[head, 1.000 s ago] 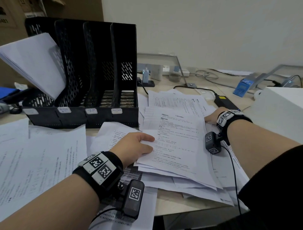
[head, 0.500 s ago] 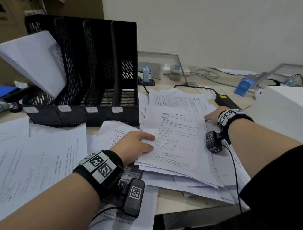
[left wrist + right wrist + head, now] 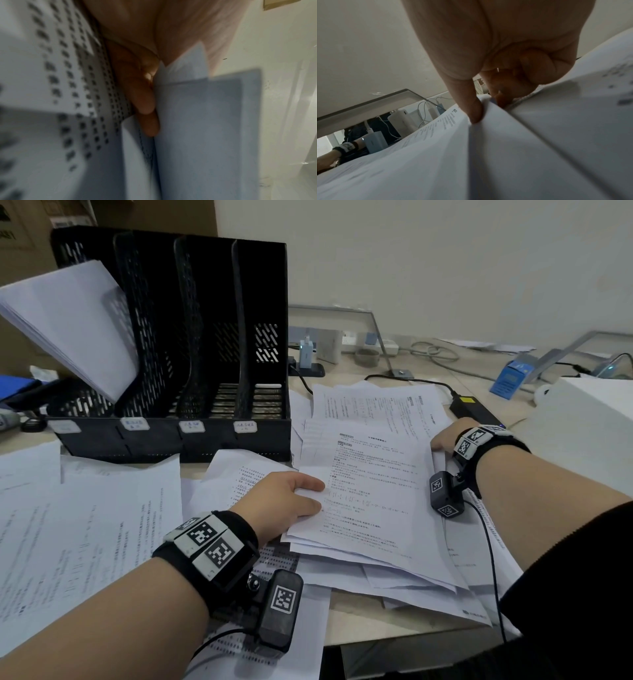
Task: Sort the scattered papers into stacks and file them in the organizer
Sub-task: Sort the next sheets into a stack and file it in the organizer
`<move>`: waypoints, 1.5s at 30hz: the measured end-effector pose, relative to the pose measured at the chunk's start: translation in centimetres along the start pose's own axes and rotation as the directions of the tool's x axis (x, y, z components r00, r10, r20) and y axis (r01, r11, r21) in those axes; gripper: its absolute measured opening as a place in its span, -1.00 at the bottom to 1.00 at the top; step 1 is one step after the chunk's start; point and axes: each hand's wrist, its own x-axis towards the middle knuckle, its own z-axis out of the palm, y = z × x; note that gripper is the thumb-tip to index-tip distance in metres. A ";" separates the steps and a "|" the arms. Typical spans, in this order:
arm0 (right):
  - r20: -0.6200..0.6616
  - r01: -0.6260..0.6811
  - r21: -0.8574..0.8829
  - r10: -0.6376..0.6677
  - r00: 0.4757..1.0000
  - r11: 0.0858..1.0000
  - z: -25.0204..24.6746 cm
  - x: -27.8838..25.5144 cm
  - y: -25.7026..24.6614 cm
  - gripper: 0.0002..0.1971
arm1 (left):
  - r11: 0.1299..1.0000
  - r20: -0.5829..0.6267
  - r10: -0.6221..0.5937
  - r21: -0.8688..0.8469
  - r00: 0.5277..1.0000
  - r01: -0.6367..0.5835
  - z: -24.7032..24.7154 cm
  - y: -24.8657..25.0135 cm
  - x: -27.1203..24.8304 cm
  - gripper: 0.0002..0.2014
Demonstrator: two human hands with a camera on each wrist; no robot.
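Observation:
A loose pile of printed papers [image 3: 373,494] lies on the desk in front of me. My left hand [image 3: 291,498] pinches its left edge, thumb on top and fingers [image 3: 147,106] underneath the sheets. My right hand [image 3: 442,440] pinches the pile's far right corner, thumb [image 3: 472,108] on top and curled fingers below the paper [image 3: 505,148]. The black mesh organizer [image 3: 191,344] stands at the back left, with a white stack of paper [image 3: 75,323] leaning in its leftmost slot. More printed sheets [image 3: 78,529] are spread over the desk to the left.
A black power brick [image 3: 476,409] and cable lie behind the pile. Chargers and a power strip [image 3: 332,347] sit along the wall. A white box [image 3: 589,426] stands at the right and a small blue box [image 3: 510,378] behind it. The desk's front edge [image 3: 394,635] runs below the pile.
Almost nothing has moved. Both hands keep their hold on the pile's left edge and right corner; the view shifted very slightly.

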 end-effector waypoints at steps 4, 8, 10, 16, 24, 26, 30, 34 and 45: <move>-0.016 -0.017 0.051 0.017 1.000 0.999 0.4 1.1 0.7 -0.74 | 1.000 -0.005 0.011 -0.001 1.000 -0.011 0.1 -0.1 0.0 -0.71; -0.042 0.005 0.263 0.006 0.999 0.965 0.5 1.2 1.1 -0.79 | 1.000 -0.006 0.016 -0.006 1.000 -0.016 0.2 -0.1 0.1 -0.71; -0.098 0.053 0.381 -0.017 0.995 0.923 0.6 0.5 1.1 -0.67 | 1.000 -0.008 0.018 -0.007 1.000 -0.018 0.2 -0.1 0.0 -0.71; -0.250 0.242 0.674 -0.093 0.964 0.698 1.0 -0.4 1.3 -0.64 | 1.000 -0.008 0.019 0.008 1.000 -0.019 0.1 0.0 -0.1 -0.70; -0.401 0.396 0.806 -0.085 0.912 0.440 -2.5 -4.7 0.7 -0.87 | 1.000 0.004 -0.010 0.010 1.000 0.010 0.0 0.4 -0.6 -0.73; -0.431 0.423 0.862 -0.039 0.902 0.279 -4.2 -6.6 0.9 -0.89 | 1.000 0.008 -0.017 0.009 1.000 0.017 0.0 0.6 -0.8 -0.74; -0.486 0.486 0.873 -0.011 0.874 0.049 -7.3 -10.8 1.7 -0.87 | 1.000 0.021 -0.026 0.005 0.999 0.026 0.1 1.1 -1.3 -0.70; -0.524 0.519 0.844 -0.004 0.852 -0.132 -9.5 -14.5 3.2 -0.78 | 1.000 0.028 -0.018 -0.017 0.999 0.019 0.2 1.9 -2.2 -0.59; -0.276 0.276 0.957 -0.011 0.961 0.090 -5.6 -15.8 8.9 -0.21 | 0.909 0.035 -0.146 -0.390 0.989 0.148 -0.5 2.9 -6.4 -0.32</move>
